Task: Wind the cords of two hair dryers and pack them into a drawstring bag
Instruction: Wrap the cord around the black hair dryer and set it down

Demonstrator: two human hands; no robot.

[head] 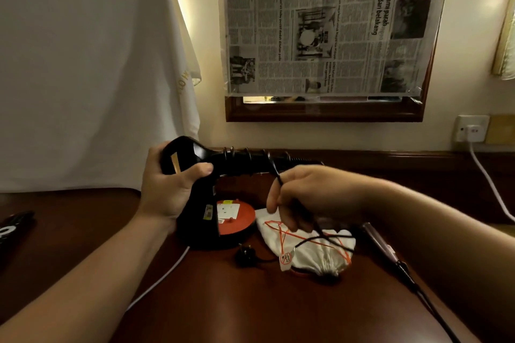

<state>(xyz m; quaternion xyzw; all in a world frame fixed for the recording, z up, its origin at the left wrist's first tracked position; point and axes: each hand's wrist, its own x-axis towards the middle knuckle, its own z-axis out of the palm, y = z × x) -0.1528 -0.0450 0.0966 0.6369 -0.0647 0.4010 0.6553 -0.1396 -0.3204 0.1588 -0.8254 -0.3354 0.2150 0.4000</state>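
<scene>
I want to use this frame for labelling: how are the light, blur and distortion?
Head view: dim and warm, brightest along the wall beside the white cloth; the wide lens bows the newspaper edges and stretches both forearms; the right hand and cord are soft with blur; the black hair dryer loses detail against the dark table.

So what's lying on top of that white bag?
Loose black cord crosses the white drawstring bag, along with its orange drawstring. The right hand hides the bag's far edge.
</scene>
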